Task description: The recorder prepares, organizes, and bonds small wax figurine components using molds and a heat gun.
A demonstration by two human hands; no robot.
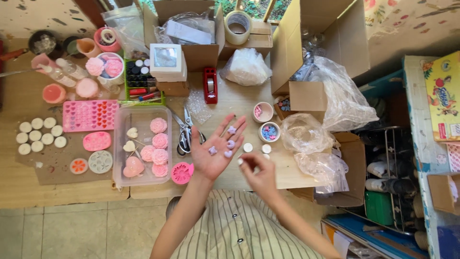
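1. Ten flat white round wax discs (40,136) lie in rows on a sheet of brown cardboard (52,170) at the far left of the pale wooden table (19,177).
2. A pink rectangular silicone mould with small heart cavities (90,115) sits just beyond them, with a glossy pink oval mould (97,141) near its front edge.
3. A clear rectangular plastic tray (142,146) holds five pink rose-shaped wax pieces (157,147), two cream hearts on thin sticks (130,139) and one smooth pink heart (133,166).
4. Steel scissors with grey handles (184,133) lie just right of the tray.
5. The left hand (215,148) is held palm up with fingers spread and not gripping; four small lilac flower-shaped wax pieces (227,144) rest loose on the palm and fingers, above the table's front edge.
6. The right hand (258,176) hovers just right of it, thumb and fingertips pinched together on a tiny white piece (240,162).
7. Two small white round bowls stand beyond the hands: one (263,111) holds pink bits, the other (270,131) blue and pink bits.
8. Crinkled clear plastic bags (306,139) lie to the right, beside open brown cardboard boxes (311,43).
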